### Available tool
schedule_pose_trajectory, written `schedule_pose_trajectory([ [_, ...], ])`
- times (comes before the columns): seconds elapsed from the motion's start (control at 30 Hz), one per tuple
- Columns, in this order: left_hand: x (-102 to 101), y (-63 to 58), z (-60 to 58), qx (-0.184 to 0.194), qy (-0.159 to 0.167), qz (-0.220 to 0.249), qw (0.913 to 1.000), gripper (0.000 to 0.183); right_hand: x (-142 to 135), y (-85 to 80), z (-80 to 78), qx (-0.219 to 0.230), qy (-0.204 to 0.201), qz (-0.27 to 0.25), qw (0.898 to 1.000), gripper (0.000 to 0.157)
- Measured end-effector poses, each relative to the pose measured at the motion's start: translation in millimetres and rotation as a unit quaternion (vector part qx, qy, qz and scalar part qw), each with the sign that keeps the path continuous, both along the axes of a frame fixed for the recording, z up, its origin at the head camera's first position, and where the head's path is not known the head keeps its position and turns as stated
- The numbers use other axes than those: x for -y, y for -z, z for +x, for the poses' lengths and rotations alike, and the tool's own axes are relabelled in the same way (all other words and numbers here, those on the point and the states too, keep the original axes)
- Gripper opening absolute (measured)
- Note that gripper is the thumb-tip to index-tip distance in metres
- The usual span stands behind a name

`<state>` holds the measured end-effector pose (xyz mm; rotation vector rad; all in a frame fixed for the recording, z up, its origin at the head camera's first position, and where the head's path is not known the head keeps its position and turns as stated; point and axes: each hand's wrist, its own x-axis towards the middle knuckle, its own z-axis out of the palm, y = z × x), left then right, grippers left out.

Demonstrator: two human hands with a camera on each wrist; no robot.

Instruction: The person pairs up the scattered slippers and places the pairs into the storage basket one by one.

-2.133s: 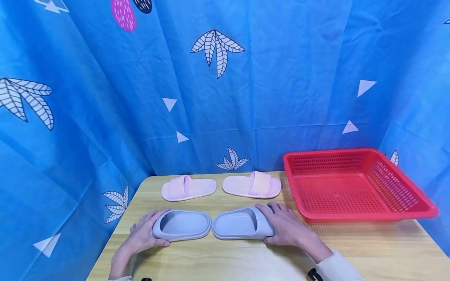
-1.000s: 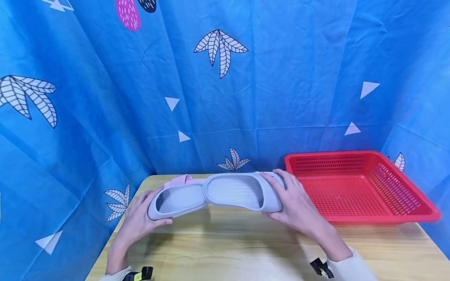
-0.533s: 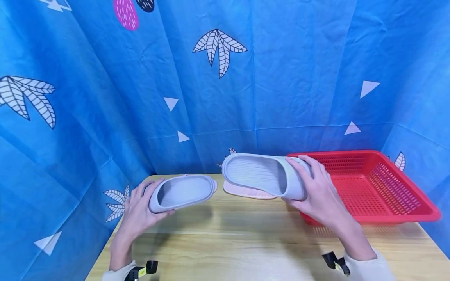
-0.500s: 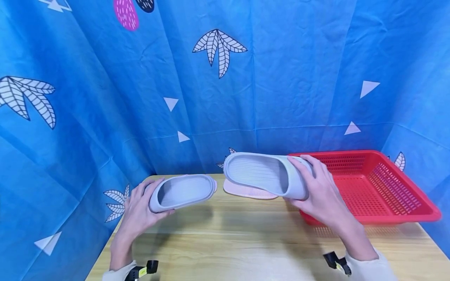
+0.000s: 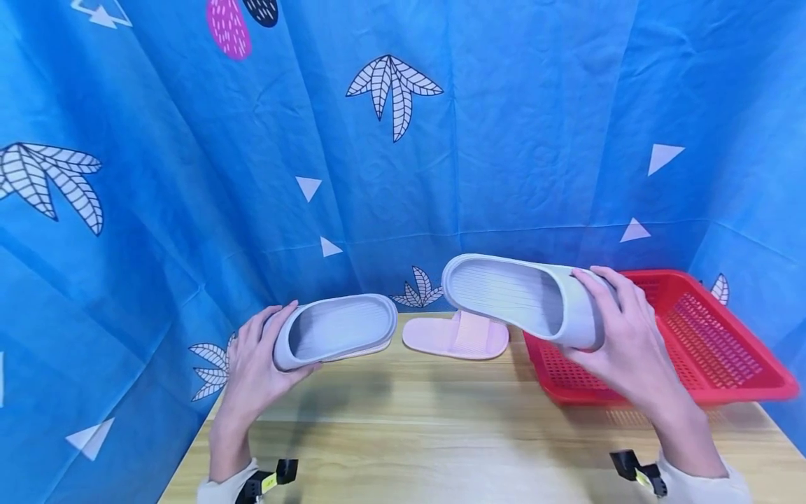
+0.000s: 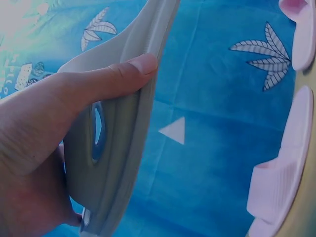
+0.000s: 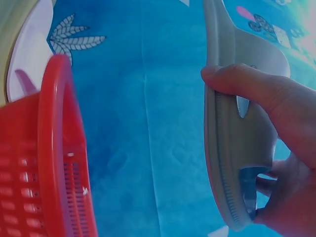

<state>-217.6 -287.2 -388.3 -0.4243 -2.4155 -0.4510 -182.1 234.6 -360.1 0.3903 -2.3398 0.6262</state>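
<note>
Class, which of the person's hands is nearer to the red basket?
The right hand: in the head view it blocks part of the red basket, raised clear of it with a grey slipper. The left hand, holding the other grey slipper, is well to the basket's left.

You have a gap between the left-held slipper (image 5: 345, 322) and right-held slipper (image 5: 504, 290), but the red basket (image 5: 711, 339) stands beneath your right hand (image 5: 630, 339).

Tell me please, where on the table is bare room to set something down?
Bare: the near middle of the table, bordered by the pink slippers behind, the basket at back right; also the basket's visible floor. Crowded: the back edge, with the pink slippers, and the air nearby, where the left hand and right hand hold grey slippers.
</note>
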Motion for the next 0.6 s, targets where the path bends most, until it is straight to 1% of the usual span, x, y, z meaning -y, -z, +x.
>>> schedule_pose_trajectory([
  [0.17, -5.2, -8.1, -2.0, -0.024, 0.010, 0.003, 0.9997, 0.105, -14.7, 0.2, 1.3, 0.000, 0.006, -0.015, 1.000, 0.122],
  [0.27, -8.8, -13.6, -4.3, -0.033, 0.009, 0.003, 0.9994, 0.103, -24.5, 0.0, 0.2, -0.001, 0.005, -0.018, 1.000, 0.122],
  [0.47, -18.9, -23.3, -9.1, -0.034, 0.003, 0.002, 0.9994, 0.101, -41.4, -1.7, -2.9, -0.020, 0.000, -0.037, 0.999, 0.121],
  [0.6, -22.1, -26.1, -10.3, -0.038, 0.004, 0.015, 0.9992, 0.101, -48.0, -3.1, -6.0, -0.028, 0.003, -0.030, 0.999, 0.121],
])
